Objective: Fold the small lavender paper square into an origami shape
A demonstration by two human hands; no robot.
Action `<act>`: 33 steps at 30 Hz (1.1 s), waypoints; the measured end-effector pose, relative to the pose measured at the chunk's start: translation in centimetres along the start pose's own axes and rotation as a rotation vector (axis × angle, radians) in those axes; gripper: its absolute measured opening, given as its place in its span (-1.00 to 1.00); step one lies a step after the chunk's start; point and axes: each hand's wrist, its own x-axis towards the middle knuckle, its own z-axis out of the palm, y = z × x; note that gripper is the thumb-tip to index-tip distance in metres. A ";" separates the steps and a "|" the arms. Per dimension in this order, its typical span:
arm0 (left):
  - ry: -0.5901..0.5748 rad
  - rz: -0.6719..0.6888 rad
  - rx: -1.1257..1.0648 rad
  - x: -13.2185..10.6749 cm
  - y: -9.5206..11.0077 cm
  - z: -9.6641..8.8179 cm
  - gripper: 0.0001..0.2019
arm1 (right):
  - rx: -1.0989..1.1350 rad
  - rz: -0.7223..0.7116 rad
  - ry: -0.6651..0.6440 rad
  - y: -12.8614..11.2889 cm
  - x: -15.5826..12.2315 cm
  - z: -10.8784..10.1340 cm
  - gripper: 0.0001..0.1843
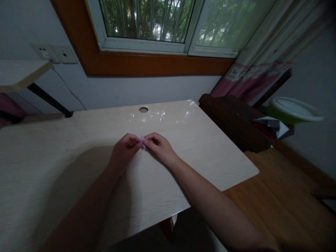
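A small piece of folded purple paper (143,139) is pinched between my two hands, just above the pale wooden desk (210,147). My left hand (125,148) grips its left side with thumb and forefinger. From the right, my right hand (160,145) closes thumb and fingers on the other side. The fingertips of both hands nearly meet and cover much of the paper, so its full shape is hidden.
A round cable hole (143,110) lies near the desk's back edge. At the left, a raised shelf (23,75) stands on black legs. Right of the desk are dark wooden furniture (231,119) and a green basin (291,110). A window (147,21) is behind.
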 end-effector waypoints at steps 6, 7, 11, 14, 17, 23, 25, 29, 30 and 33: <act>-0.004 -0.003 -0.061 0.2 -0.5 0.0 -0.75 | -0.016 -0.016 0.010 0.8 0.0 -0.2 -0.69; -0.006 -0.007 -0.080 0.2 -0.5 0.0 -0.74 | -0.016 -0.018 0.006 0.9 0.0 -0.3 -0.70; -0.008 -0.023 -0.122 0.2 -0.8 0.0 -0.74 | -0.009 -0.014 0.003 1.2 0.2 -0.4 -0.69; -0.008 -0.022 -0.118 0.2 -0.9 0.0 -0.75 | 0.003 -0.007 -0.001 1.3 0.3 -0.4 -0.69; 0.002 -0.011 -0.103 0.2 -1.0 0.0 -0.74 | 0.029 0.003 0.002 1.1 0.3 -0.4 -0.69; 0.062 -0.013 -0.096 0.5 -0.9 0.0 -0.73 | 0.032 0.007 0.042 0.5 0.2 -0.2 -0.71; 0.072 -0.007 -0.107 0.6 -0.9 0.1 -0.72 | 0.033 -0.002 0.054 0.4 0.2 -0.2 -0.71; 0.058 -0.002 -0.101 0.6 -0.9 0.1 -0.70 | 0.042 -0.042 0.070 0.2 0.1 -0.2 -0.68; 0.049 0.002 -0.094 0.5 -0.9 0.1 -0.71 | 0.035 -0.054 0.079 0.1 0.1 -0.2 -0.67; 0.034 0.001 -0.078 0.5 -0.9 0.1 -0.72 | 0.010 -0.084 0.094 0.0 0.0 -0.2 -0.66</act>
